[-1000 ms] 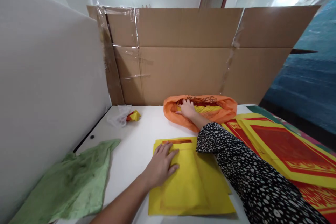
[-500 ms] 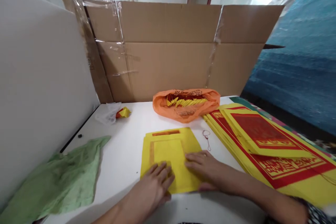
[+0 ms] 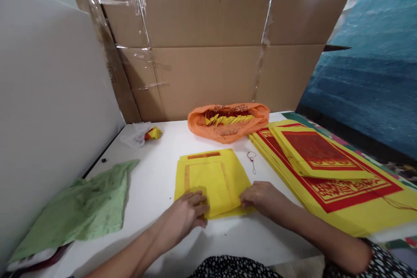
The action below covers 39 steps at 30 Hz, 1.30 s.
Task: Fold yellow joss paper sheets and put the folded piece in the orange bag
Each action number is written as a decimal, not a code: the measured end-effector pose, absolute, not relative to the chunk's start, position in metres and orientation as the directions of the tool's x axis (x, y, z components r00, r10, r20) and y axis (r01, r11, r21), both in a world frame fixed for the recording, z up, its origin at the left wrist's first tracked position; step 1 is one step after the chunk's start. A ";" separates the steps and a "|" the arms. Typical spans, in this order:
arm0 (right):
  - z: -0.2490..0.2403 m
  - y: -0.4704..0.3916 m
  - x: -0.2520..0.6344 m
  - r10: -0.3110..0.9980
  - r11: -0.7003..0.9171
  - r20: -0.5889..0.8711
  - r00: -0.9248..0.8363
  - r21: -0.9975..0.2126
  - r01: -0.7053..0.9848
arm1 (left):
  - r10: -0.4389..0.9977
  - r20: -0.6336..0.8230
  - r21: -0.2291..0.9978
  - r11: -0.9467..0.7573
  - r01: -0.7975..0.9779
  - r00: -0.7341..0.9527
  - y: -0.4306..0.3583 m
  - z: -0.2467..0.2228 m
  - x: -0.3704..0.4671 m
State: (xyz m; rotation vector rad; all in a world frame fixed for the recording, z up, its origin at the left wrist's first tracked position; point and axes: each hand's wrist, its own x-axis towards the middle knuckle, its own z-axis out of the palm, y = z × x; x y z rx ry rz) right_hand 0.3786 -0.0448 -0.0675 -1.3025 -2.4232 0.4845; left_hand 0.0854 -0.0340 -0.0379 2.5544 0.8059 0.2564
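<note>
A stack of yellow paper sheets (image 3: pixel 215 182) lies on the white table in front of me, with a faint orange-brown frame showing on the top sheet. My left hand (image 3: pixel 190 208) rests over its lower left corner, fingers laid on the paper and thumb apart near the front edge. At the lower right edge, my right hand (image 3: pixel 260 197) has its fingers closed on the top yellow sheet, whose corner is raised a little from the sheets under it. A thin red string loop (image 3: pixel 252 163) lies just beyond the stack's right side.
An orange plastic bag (image 3: pixel 224 132) full of folded yellow paper pieces stands at the back. Larger red-and-yellow paper sheets (image 3: pixel 345 195) are piled at right. A green cloth (image 3: pixel 87 208) and a clear bag (image 3: pixel 135 134) lie at left. Cardboard (image 3: pixel 208 74) walls the rear.
My right hand has gone from lying flat on the paper to gripping its lower right edge. The left hand stays on the lower left, its fingers drawn slightly nearer the front edge.
</note>
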 end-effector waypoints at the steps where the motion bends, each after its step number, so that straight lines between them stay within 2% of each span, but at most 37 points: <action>1: -0.063 -0.043 0.378 0.839 0.521 0.097 -0.535 -0.426 0.740 | 0.579 0.047 0.505 -0.717 0.481 0.814 -0.032 -0.037 0.086; 5: -0.049 -0.035 0.377 0.855 0.489 0.023 -0.518 -0.370 0.790 | 0.544 0.064 0.615 -0.682 0.396 0.837 -0.023 -0.027 0.086; 16: -0.041 -0.027 0.376 0.884 0.406 -0.049 -0.464 -0.407 0.818 | 0.552 -0.007 0.722 -0.574 0.386 0.834 -0.015 -0.011 0.084; 23: -0.040 -0.024 0.377 0.893 0.365 -0.058 -0.446 -0.484 0.795 | 0.579 0.057 0.787 -0.528 0.320 0.813 -0.008 -0.019 0.081; 26: -0.040 -0.023 0.378 0.891 0.352 -0.066 -0.449 -0.524 0.776 | 0.571 -0.025 0.771 -0.511 0.379 0.821 -0.005 -0.021 0.080; 29: -0.038 -0.022 0.379 0.889 0.344 -0.072 -0.453 -0.548 0.762 | 0.574 -0.046 0.749 -0.521 0.408 0.818 -0.006 -0.020 0.081; 34: -0.030 -0.020 0.379 0.892 0.322 -0.102 -0.439 -0.537 0.780 | 0.611 -0.084 0.686 -0.537 0.491 0.787 -0.010 -0.016 0.085; 39: -0.026 -0.019 0.378 0.882 0.307 -0.154 -0.445 -0.529 0.791 | 0.667 -0.184 0.649 -0.469 0.599 0.722 -0.006 -0.020 0.086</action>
